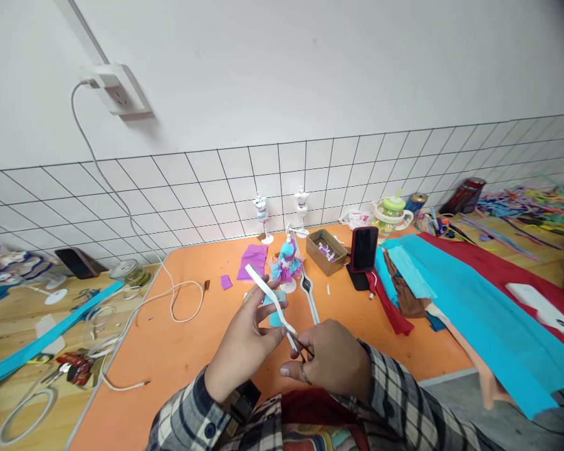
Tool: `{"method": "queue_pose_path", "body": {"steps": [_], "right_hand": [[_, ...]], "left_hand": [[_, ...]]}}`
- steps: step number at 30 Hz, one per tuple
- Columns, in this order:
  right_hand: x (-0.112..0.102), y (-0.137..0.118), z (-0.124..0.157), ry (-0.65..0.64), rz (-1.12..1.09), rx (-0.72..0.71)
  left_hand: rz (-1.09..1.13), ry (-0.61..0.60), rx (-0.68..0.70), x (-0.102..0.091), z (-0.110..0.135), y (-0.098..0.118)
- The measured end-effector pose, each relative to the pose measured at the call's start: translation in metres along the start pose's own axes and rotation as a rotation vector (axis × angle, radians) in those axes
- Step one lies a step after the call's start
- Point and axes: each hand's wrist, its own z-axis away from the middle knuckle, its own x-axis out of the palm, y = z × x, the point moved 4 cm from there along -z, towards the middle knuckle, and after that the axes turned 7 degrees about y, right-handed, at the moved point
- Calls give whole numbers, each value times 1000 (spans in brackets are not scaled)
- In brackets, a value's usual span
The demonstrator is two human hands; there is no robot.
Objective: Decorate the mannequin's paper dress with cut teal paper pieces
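A narrow white strip (265, 287) slants up across the fingers of my left hand (247, 338), which pinches its lower part. My right hand (336, 357) is closed around small scissors (304, 354), mostly hidden by the fingers. Their blades are at the lower end of the strip; whether they touch it I cannot tell. Just beyond my hands stands a small dress form (287, 250) in purple and blue ruffled fabric. Light-blue pieces (276, 318) lie partly under my left hand, and purple fabric (252, 262) lies behind it.
Two small white dress forms (262, 216) stand by the wall. A cardboard box (326, 252) of small bits and a propped phone (363, 249) are to the right. Blue fabric (489, 307) spreads farther right. At left, a white cable (173, 291) crosses the orange tabletop (178, 351).
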Motion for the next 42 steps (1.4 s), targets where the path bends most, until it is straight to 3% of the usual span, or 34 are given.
{"method": "queue_pose_path", "body": {"steps": [14, 22, 27, 30, 34, 38, 40, 42], "right_hand": [[12, 4, -4, 35, 46, 18], [3, -2, -1, 48, -29, 190], [7, -5, -2, 47, -37, 235], [16, -3, -1, -45, -239, 246], [25, -8, 3, -325, -753, 65], [27, -6, 7, -538, -912, -61], [28, 0, 4, -528, -913, -48], [23, 12, -7, -301, -883, 31]], "left_hand": [[37, 13, -39, -2, -2, -4], [125, 6, -39, -10, -8, -1], [31, 107, 41, -18, -17, -1], [95, 201, 46, -19, -18, -4], [149, 312, 52, -20, -16, -3], [210, 482, 98, -38, -20, 5], [242, 516, 104, -48, -22, 10], [268, 476, 64, -51, -24, 12]]}}
